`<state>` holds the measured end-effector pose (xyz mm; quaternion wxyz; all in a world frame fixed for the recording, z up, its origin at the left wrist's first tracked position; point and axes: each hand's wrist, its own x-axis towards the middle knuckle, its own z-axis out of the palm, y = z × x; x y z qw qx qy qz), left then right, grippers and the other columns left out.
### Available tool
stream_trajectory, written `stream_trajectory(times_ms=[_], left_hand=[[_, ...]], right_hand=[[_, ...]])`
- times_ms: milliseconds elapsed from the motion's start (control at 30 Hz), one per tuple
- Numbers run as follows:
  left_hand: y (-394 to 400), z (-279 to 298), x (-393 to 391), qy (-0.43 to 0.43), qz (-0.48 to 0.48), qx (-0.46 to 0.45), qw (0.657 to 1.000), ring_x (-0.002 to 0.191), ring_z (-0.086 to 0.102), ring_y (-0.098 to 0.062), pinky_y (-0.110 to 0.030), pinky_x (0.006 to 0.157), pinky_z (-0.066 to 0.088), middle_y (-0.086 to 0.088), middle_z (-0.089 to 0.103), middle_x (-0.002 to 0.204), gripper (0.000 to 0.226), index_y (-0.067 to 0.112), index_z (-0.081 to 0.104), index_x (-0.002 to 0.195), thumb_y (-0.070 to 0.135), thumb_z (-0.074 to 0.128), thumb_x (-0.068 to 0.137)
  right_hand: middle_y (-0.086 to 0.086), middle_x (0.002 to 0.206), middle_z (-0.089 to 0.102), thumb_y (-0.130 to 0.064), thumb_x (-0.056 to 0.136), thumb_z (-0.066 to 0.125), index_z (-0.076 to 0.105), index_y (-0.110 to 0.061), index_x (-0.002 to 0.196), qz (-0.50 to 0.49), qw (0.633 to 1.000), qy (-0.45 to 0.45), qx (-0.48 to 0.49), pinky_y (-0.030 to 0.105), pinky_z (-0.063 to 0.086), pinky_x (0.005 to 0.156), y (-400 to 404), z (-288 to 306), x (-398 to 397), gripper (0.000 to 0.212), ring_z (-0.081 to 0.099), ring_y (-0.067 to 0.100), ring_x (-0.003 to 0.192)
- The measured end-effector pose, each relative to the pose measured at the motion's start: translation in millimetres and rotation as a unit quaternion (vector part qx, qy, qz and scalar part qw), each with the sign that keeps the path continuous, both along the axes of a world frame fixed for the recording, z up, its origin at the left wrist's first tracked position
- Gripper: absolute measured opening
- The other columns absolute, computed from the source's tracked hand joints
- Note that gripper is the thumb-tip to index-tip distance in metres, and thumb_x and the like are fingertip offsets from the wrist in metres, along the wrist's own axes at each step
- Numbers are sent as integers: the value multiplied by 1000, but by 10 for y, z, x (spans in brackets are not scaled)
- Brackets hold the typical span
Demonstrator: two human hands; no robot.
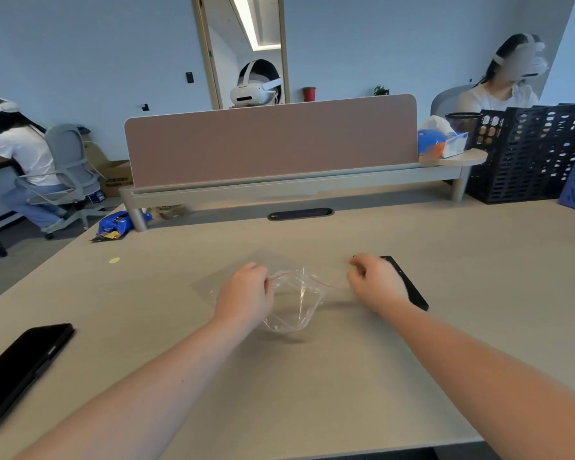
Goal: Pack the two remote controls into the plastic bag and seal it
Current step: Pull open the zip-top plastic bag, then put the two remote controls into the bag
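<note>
A clear plastic bag (296,303) with a red zip line hangs crumpled just above the middle of the desk. My left hand (246,293) pinches the bag's top left edge at the zip line. To the bag's right, my right hand (377,282) has its fingers curled, with nothing visibly in them. It hovers over a flat black remote control (412,290) that lies on the desk, partly hidden beneath it. The red zip line ends just short of this hand. I see no second remote.
A flat clear sheet (213,277) lies under the bag's left side. A black phone (20,366) rests at the desk's near left edge. A pink divider (269,141) runs along the back, with black crates (528,151) at the far right. People with headsets sit beyond.
</note>
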<state>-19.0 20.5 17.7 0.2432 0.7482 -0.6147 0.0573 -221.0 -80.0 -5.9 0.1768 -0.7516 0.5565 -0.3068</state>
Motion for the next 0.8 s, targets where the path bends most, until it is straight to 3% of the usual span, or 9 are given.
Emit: stream_trajectory(times_ms=[100, 200, 400, 600, 800], left_hand=[[-14, -5, -1, 9, -8, 1, 1000, 84, 56, -35, -43, 69, 48, -14, 59, 86, 21, 4, 59, 76, 18, 47, 86], [-40, -25, -1, 15, -11, 2, 1000, 84, 56, -35, -45, 70, 49, -14, 59, 86, 20, 5, 58, 75, 18, 48, 85], [-38, -30, -30, 48, -7, -4, 999, 82, 57, -30, -40, 68, 49, -9, 61, 84, 15, 9, 59, 74, 18, 52, 83], [53, -75, 29, 109, -15, -16, 994, 72, 55, -24, -32, 63, 43, -1, 59, 71, 11, 14, 60, 69, 17, 59, 80], [75, -57, 47, 129, -4, -30, 991, 71, 54, -23, -36, 68, 47, 0, 58, 71, 10, 12, 63, 71, 17, 61, 80]], right_hand=[[14, 112, 58, -24, 88, 47, 56, -8, 109, -58, 981, 180, 29, 35, 46, 76, -59, -14, -104, 28, 52, 33, 107], [13, 118, 55, -25, 88, 49, 52, -8, 113, -64, 964, 254, 53, 37, 44, 80, -71, -37, -111, 30, 48, 32, 112], [16, 122, 53, -10, 85, 48, 53, -7, 111, -96, 959, 248, 95, 40, 45, 91, -59, 17, -31, 27, 46, 33, 116], [18, 128, 43, -17, 82, 53, 51, -8, 116, -127, 961, 202, 142, 41, 43, 96, -74, -31, -73, 34, 38, 35, 120], [12, 120, 58, -16, 84, 48, 47, -19, 121, -99, 969, 182, 133, 41, 44, 94, -9, -58, -42, 37, 45, 34, 117]])
